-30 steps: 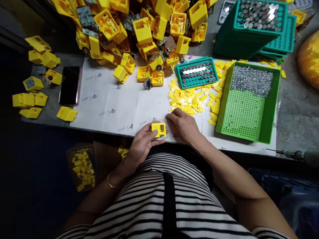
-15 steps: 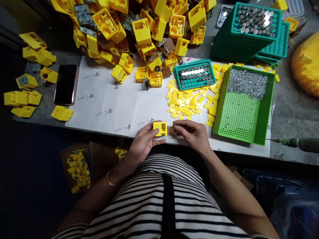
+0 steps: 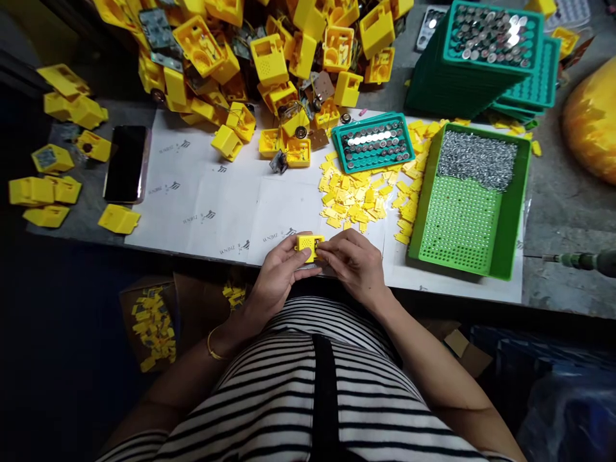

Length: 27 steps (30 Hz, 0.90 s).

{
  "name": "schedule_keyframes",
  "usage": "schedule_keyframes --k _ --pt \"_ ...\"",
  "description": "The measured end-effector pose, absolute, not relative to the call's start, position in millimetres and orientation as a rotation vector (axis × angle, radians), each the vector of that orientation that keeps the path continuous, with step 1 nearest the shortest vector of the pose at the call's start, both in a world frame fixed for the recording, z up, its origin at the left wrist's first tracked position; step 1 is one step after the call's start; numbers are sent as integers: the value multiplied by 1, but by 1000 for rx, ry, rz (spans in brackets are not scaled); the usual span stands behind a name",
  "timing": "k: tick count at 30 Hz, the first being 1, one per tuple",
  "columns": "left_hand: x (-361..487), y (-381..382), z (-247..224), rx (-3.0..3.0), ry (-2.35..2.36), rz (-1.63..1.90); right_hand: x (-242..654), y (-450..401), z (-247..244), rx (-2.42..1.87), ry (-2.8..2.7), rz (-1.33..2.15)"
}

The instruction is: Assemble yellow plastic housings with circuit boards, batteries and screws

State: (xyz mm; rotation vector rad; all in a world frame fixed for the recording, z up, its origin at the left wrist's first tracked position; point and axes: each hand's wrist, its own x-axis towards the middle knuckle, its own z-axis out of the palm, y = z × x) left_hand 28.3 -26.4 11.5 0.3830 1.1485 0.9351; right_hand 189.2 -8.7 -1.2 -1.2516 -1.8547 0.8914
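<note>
My left hand (image 3: 282, 269) is closed around a small yellow plastic housing (image 3: 305, 247), its thumb across the front. Speaker holes dot the housing's left part, and a recess with metal inside lies at its right. My right hand (image 3: 356, 260) pinches at that recess, thumb and forefinger together against the housing. Whatever small piece is in the pinch is hidden by the fingertips. Beyond the hands, a teal tray (image 3: 373, 142) of button cells rests on a spread of small yellow plastic covers (image 3: 353, 196).
Yellow housings (image 3: 272, 61) are heaped at the back. A green basket (image 3: 416, 237) of small metal screws stands right, near a screwdriver (image 3: 577, 259). Stacked teal trays (image 3: 447, 86) rise behind it. A phone (image 3: 126, 163) lies left. Below the table edge sits a carton of yellow pieces (image 3: 153, 327).
My right hand has moved left, from just beside the yellow housing to touching its recess. My left hand keeps its hold in nearly the same place.
</note>
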Motion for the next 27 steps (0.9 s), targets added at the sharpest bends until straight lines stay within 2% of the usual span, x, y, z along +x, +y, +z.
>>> schedule_keyframes --k 5,10,14,19,21,27 --pt "28 -31 8 481 1177 924 193 -1 6 -1313 -1970 997" --pt "24 -31 8 609 1185 897 191 2 7 -1345 -1761 1240" --pt "16 -30 10 642 1154 867 186 -3 7 -1300 -1610 1275" --pt "15 -33 17 718 1073 785 189 -3 12 -1192 -1062 1902" --pt "18 -33 20 702 1060 781 191 -1 13 -1121 -1004 2029" --pt "28 -21 17 381 1067 879 190 -1 9 -1163 -998 1895"
